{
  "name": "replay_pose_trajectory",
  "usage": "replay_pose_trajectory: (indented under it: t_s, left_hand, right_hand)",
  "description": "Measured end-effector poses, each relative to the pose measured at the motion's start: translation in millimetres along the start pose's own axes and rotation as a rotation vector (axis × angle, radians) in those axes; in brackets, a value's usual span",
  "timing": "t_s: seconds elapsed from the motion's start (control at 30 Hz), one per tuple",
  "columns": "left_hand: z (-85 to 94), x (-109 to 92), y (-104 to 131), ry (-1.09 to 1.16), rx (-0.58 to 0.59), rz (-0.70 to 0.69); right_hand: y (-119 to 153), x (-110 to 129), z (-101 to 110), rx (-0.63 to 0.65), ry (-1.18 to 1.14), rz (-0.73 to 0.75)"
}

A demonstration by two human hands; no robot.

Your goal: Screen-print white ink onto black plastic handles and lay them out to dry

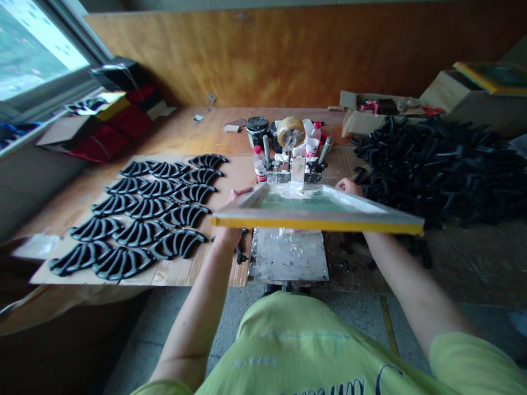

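Note:
A screen-printing frame (317,222) with yellow tape along its front edge is tilted up from a clamp (297,174). Beneath it lies a metal plate (290,258). My left hand (237,196) is at the frame's left side; most of its fingers are hidden behind the frame, so whether it grips anything is unclear. My right hand (349,186) is beyond the frame's right side, near a heap of black curved parts (436,164). Its fingers are curled closed, and what they hold, if anything, does not show.
Black curved pieces (142,206) lie in rows on a cardboard sheet (230,263) at left. Behind the clamp stand a tape roll (290,130), a dark tub (257,131) and a red-capped bottle (259,164). An open carton (360,123) sits at back right.

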State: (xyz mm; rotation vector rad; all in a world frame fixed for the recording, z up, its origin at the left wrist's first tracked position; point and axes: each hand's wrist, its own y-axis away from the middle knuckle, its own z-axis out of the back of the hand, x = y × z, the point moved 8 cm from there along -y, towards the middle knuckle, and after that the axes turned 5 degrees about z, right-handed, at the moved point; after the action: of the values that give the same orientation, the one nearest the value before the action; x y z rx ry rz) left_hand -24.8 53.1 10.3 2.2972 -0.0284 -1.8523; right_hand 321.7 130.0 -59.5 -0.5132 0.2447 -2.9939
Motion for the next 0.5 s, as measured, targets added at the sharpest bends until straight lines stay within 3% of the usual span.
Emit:
replay_pose_trajectory:
  t_s: [0.1, 0.17, 0.23, 0.37, 0.43, 0.5]
  left_hand:
    - [-16.0, -11, -15, 0.096, 0.015, 0.005]
    - [-16.3, 0, -13, 0.15, -0.043, 0.02]
    - [-21.0, 34, 0, 0.146, -0.037, 0.151]
    - [-42.9, 133, 53, 0.007, 0.159, 0.642]
    - [-35.3, 159, 70, 0.004, 0.129, 0.696]
    - [-7.8, 169, 73, -0.033, 0.05, 0.658]
  right_hand:
    - [38, 15, -41, 0.101, -0.073, 0.136]
    - [58, 39, -61, 0.124, -0.158, 0.241]
    - [72, 62, -69, 0.118, -0.197, 0.293]
    - [100, 114, -53, -0.003, -0.204, 0.296]
    - [121, 149, -46, 0.0, -0.24, 0.458]
    - [139, 162, -41, 0.048, -0.297, 0.611]
